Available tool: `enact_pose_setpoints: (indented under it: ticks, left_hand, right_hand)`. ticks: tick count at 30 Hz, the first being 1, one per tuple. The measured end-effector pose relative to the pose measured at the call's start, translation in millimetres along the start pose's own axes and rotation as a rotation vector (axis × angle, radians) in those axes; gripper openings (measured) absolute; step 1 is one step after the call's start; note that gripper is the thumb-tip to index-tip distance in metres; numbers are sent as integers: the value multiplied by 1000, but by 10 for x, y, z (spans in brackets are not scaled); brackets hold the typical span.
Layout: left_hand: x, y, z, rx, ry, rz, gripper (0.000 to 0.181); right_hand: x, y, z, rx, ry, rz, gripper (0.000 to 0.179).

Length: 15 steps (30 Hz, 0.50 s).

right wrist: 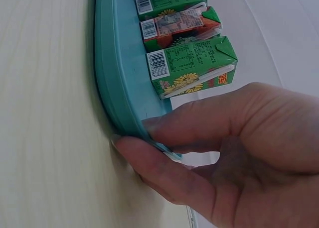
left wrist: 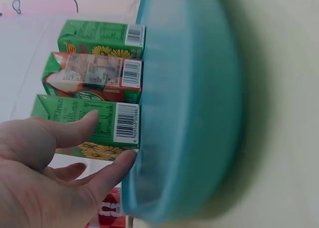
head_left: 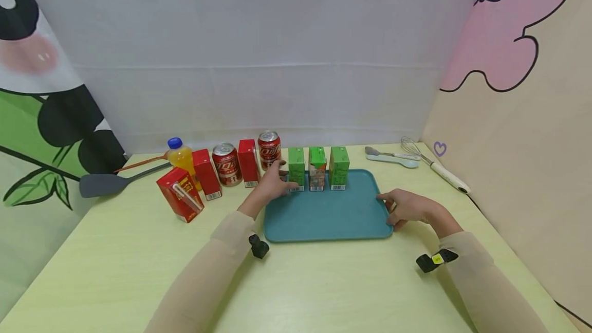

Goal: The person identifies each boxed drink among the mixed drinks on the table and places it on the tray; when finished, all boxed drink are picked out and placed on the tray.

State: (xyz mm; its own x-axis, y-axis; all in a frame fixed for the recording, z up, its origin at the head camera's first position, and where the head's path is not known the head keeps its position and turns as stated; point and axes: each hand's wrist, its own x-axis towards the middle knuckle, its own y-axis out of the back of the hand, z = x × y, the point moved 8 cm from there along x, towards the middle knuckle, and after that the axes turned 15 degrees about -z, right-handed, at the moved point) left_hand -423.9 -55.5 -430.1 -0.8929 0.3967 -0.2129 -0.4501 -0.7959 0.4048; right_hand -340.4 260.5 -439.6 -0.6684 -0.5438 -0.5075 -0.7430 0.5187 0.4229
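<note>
A teal tray [head_left: 329, 220] lies on the table, and three upright green drink cartons stand in a row along its far side. Beside the leftmost carton [head_left: 296, 166] is my left hand [head_left: 272, 185], its thumb across the near face and another finger by the bottom edge. Whether they touch it I cannot tell. The middle carton [right wrist: 179, 26] has a reddish panel, and the right carton [right wrist: 192, 63] carries a wrapped straw. My right hand [head_left: 407, 206] pinches the tray's right rim between thumb and fingers, as the right wrist view shows.
Left of the tray stand red cans [head_left: 226, 164], red cartons [head_left: 207, 174] and an orange-juice bottle [head_left: 181, 159]. A tilted red carton [head_left: 179, 194] is nearer. A grey spatula [head_left: 104, 185] lies far left; a whisk [head_left: 435, 165] and a pale blue spoon [head_left: 393, 160] lie back right.
</note>
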Motion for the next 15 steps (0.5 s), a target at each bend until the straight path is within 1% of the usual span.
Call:
enact_pose_setpoints:
  ticks: [4, 7, 9, 12, 15]
  left_hand:
    - [-133, 23, 77, 79, -54, 19, 71]
    - [-273, 44, 165, 160, -110, 39, 61]
    - [-383, 59, 203, 211, -136, 51, 55]
    - [-559, 106, 236, 241, -172, 75, 51]
    - [-712, 203, 259, 243, -217, 133, 47]
  right_hand:
    - [-16, 0, -7, 5, 10, 1, 82]
    - [-24, 4, -25, 6, 24, 3, 82]
    - [-22, 3, -32, 12, 29, 1, 82]
    - [-11, -3, -25, 18, 26, -7, 82]
    - [1, -9, -13, 23, 22, -10, 81]
